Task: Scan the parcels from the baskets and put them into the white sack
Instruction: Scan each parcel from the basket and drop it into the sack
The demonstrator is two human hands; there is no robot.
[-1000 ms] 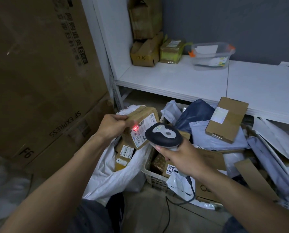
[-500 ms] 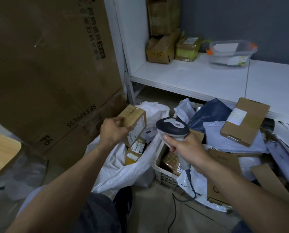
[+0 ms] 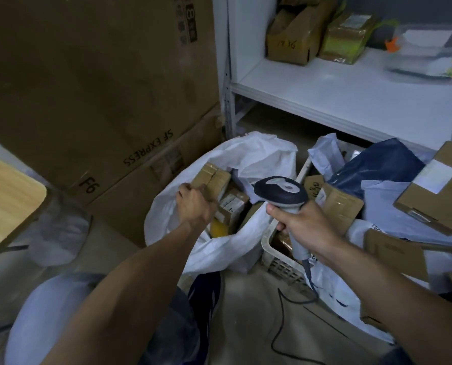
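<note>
My left hand (image 3: 196, 204): centre of frame, fingers curled round a brown box (image 3: 213, 177), holding it inside the open mouth of the sack.
My right hand (image 3: 306, 227): right of centre, apart from the left, wrapped tight round the handle of the scanner (image 3: 280, 192).
White sack (image 3: 219, 248): centre, open, with smaller boxes inside.
Basket (image 3: 272, 256): white plastic, touching the sack's right side, heaped with parcels, among them a dark blue bag (image 3: 385, 164) and a flat carton (image 3: 427, 191).
Shelf (image 3: 351, 93): upper right, white.
</note>
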